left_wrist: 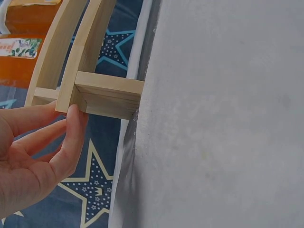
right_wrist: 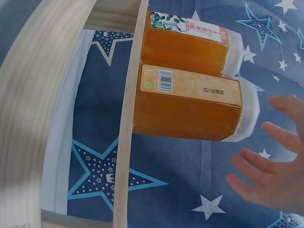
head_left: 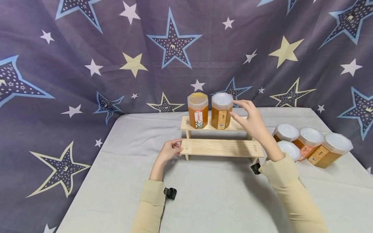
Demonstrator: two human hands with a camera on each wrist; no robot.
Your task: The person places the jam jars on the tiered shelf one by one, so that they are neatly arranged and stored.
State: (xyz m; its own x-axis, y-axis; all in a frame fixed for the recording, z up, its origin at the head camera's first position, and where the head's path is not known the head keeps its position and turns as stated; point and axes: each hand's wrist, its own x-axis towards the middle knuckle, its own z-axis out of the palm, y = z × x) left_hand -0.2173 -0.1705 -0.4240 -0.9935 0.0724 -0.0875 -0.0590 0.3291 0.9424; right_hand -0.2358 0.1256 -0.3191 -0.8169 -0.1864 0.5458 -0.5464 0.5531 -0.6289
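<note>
A two-step wooden shelf (head_left: pixel 221 148) stands on the cloth-covered table. On its upper step sit two honey jars side by side, a left jar (head_left: pixel 198 111) with a white label and a right jar (head_left: pixel 220 111) with an orange label. My left hand (head_left: pixel 167 151) pinches the left end of the lower step between thumb and fingers; the board's corner (left_wrist: pixel 66 102) shows at the fingertips. Beside the right jar's lid, my right hand (head_left: pixel 253 121) has its fingers spread. A gap separates those fingers from the jar (right_wrist: pixel 190 104) in the right wrist view.
Several more honey jars stand grouped on the right of the table, among them an orange-labelled jar (head_left: pixel 329 150). Behind the table hangs a dark curtain (head_left: pixel 163 84) printed with stars. Pale cloth (head_left: pixel 204 194) covers the tabletop. Each sleeve carries a small black camera (head_left: pixel 170 193).
</note>
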